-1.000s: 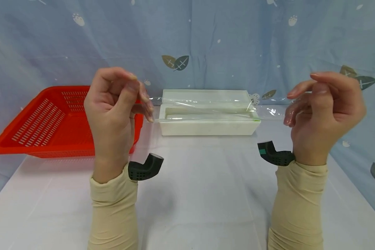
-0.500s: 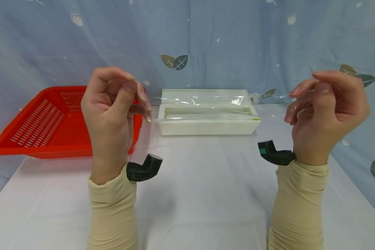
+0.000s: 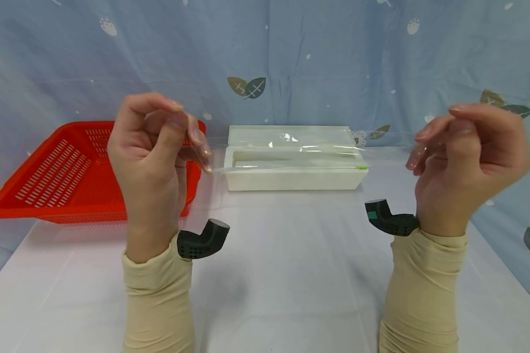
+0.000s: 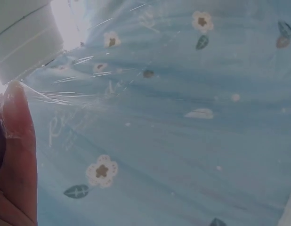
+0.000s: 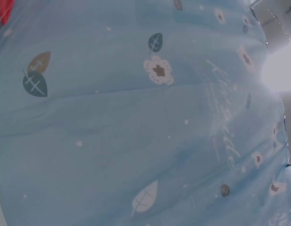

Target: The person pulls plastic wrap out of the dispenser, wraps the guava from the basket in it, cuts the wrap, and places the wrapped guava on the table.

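A sheet of clear cling film [image 3: 291, 148] stretches between both raised hands, with shiny creases along it. My left hand [image 3: 147, 147], at the left, pinches one end with thumb and index fingertips together. In the left wrist view, film wraps over a fingertip [image 4: 17, 110] and fans out in fine folds. At the right, my right hand [image 3: 477, 157] pinches the other end between thumb and fingers; the right wrist view does not show its fingers. Behind the film stands a white cling film box [image 3: 287, 181], lid [image 3: 291, 131] raised, with a small green piece [image 3: 362, 167] at its front right edge.
A red perforated basket [image 3: 70, 176] stands at the left, partly hidden by the left hand. White cloth covers the table [image 3: 291, 269]. A blue patterned curtain [image 3: 327, 59] hangs behind. Each wrist carries a black camera mount [image 3: 203, 240].
Both hands have moved slightly apart, left hand to the left and right hand to the right. The film between them looks tauter and smoother. Box and basket have stayed put.
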The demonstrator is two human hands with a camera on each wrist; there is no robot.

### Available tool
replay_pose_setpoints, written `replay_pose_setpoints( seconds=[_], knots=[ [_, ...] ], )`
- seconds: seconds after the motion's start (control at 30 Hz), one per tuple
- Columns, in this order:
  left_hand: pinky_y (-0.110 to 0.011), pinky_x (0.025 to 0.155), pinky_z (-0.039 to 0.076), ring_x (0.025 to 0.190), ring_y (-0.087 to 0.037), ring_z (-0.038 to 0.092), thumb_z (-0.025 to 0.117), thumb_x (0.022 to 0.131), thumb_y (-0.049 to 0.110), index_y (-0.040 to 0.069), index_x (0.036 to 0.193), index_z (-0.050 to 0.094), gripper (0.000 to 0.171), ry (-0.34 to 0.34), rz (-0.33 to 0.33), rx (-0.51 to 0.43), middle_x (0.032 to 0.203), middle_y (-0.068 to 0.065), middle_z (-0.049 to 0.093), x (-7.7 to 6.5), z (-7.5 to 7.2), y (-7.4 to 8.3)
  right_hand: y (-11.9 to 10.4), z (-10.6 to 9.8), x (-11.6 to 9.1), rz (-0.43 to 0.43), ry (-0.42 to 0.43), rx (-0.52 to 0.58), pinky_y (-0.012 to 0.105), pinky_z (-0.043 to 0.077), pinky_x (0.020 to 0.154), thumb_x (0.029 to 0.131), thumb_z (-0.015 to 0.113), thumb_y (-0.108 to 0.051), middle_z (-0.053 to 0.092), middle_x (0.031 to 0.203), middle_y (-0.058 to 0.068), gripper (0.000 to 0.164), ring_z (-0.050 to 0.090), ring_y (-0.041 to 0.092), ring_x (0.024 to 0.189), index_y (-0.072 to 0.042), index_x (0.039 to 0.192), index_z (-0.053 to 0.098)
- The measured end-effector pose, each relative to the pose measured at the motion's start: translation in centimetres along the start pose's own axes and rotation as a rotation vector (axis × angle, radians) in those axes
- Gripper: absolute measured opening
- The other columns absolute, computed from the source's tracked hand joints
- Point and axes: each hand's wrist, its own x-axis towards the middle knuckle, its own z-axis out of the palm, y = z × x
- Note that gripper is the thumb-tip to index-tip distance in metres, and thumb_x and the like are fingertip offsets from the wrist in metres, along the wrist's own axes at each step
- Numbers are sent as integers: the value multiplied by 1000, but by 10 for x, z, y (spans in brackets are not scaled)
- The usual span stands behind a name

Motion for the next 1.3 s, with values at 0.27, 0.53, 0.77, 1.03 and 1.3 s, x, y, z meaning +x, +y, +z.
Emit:
replay_pose_setpoints(
  seconds=[0.27,0.53,0.77,1.03,1.3],
  knots=[
    [-35,41,46,48,-30,47,56,84,-3,-15,92,43,19,9,3,5,62,-23,45,0,0,6,-2,-1,-1,-28,-5,34,25,33,34,72,53,8,46,52,29,13,41,25,33,19,77,48],
    [-36,42,46,48,-30,48,54,85,-4,-14,93,43,18,-9,-28,3,64,-23,46,-4,3,10,-3,-3,-3,-54,-17,2,23,34,35,72,54,7,47,52,28,14,42,24,34,19,75,48],
    [-38,42,46,48,-31,46,54,84,-6,-16,91,42,18,-4,-18,-35,62,-24,44,-3,3,11,-2,-9,-2,-81,-22,22,24,36,37,72,53,8,47,52,26,13,43,24,36,19,77,47],
    [-39,40,45,46,-33,46,53,83,-10,-17,90,39,17,19,-9,-97,61,-24,43,-4,1,14,-4,-7,-3,-76,-26,19,24,37,38,73,48,8,47,52,26,8,43,24,36,16,75,47],
    [-37,39,44,45,-33,46,53,82,-11,-17,88,39,17,22,7,-128,59,-25,43,-3,1,15,-8,-8,-3,-87,-10,33,24,36,38,73,43,9,46,51,25,10,40,23,34,17,77,46]
  ],
)
